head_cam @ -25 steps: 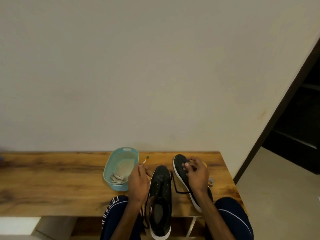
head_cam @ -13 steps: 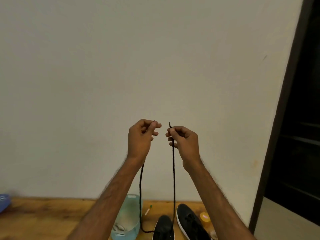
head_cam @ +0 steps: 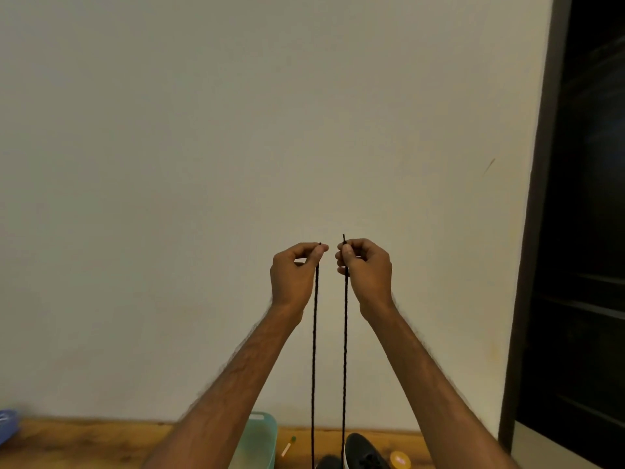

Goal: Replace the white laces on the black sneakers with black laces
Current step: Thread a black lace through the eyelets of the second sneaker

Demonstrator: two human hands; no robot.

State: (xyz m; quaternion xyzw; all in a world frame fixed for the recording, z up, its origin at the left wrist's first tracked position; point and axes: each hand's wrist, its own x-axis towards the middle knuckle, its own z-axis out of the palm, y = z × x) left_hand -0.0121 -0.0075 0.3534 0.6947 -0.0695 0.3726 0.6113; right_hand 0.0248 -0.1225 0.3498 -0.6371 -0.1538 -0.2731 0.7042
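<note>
hands raised | pinching black lace ends (strands hang side by side)

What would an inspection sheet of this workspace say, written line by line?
Surface: wooden table, only its far strip visible.
Job's things: black lace in two strands running down toward black sneakers.
Clutter: teal basin, yellow round object, green-tipped stick, blue object at left edge.
Hands: left hand pinches one lace end, right hand the other.
Cables: nothing seen.
Surroundings: plain wall; dark doorway at right.

Dim, warm, even light on the wall; soft focus, doorway nearly black, verticals lean at the edges.
</note>
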